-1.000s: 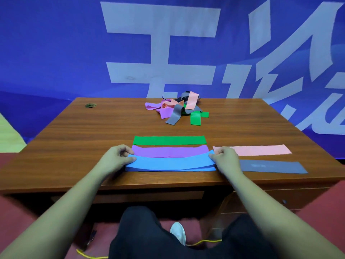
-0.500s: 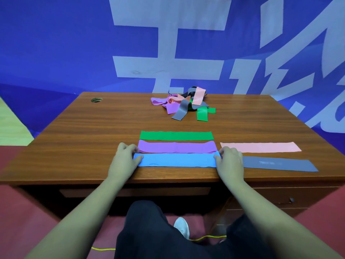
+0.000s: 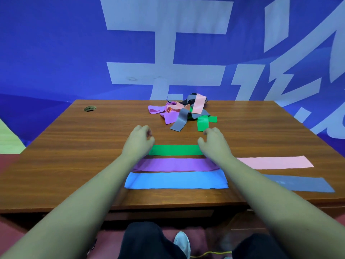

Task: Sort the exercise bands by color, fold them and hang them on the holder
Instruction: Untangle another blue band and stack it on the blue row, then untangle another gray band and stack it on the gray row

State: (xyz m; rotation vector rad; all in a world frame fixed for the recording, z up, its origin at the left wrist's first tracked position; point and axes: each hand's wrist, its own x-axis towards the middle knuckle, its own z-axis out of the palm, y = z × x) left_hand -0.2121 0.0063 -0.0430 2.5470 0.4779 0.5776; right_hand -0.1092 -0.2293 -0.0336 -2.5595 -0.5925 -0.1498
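Note:
Flat bands lie in rows on the wooden table (image 3: 74,156): a green band (image 3: 175,150), a purple band (image 3: 175,164) and a blue band (image 3: 176,181) nearest me, with a pink band (image 3: 276,162) and a grey band (image 3: 302,185) to the right. A tangled pile of bands (image 3: 183,114) in pink, purple, grey and green sits at the back. My left hand (image 3: 139,142) and my right hand (image 3: 214,142) hover over the ends of the green band, between the rows and the pile. Their fingers are loosely curled and hold nothing. No holder is in view.
A round cable hole (image 3: 90,108) is in the table's back left corner. A blue banner with large pale characters (image 3: 168,43) hangs behind the table. My knees and a white shoe (image 3: 182,243) show below the front edge.
Both hands have let go of the blue band, now flat on the table, and moved forward past the purple and green bands toward the pile.

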